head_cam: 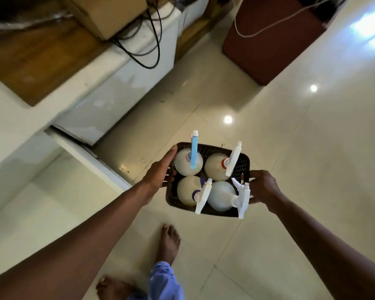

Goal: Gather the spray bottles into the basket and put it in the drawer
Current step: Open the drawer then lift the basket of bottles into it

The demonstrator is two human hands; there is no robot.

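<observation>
A dark brown woven basket [243, 163] is held in the air above the tiled floor. Several spray bottles stand upright inside it: one with a blue trigger head [194, 152] at the far left, one with a white head and red collar [217, 165] at the far right, one with a purple collar [187, 190] at the near left, and a clear one with a white head [221, 194] at the near right. My left hand [160, 172] grips the basket's left side. My right hand [262, 187] grips its right side.
A white cabinet [108, 87] with a wooden top stands at the left, and a drawer front [89, 152] juts out slightly at its base. Black cables hang over the cabinet. A dark red box [268, 44] sits on the floor far right. My bare feet [169, 241] are below.
</observation>
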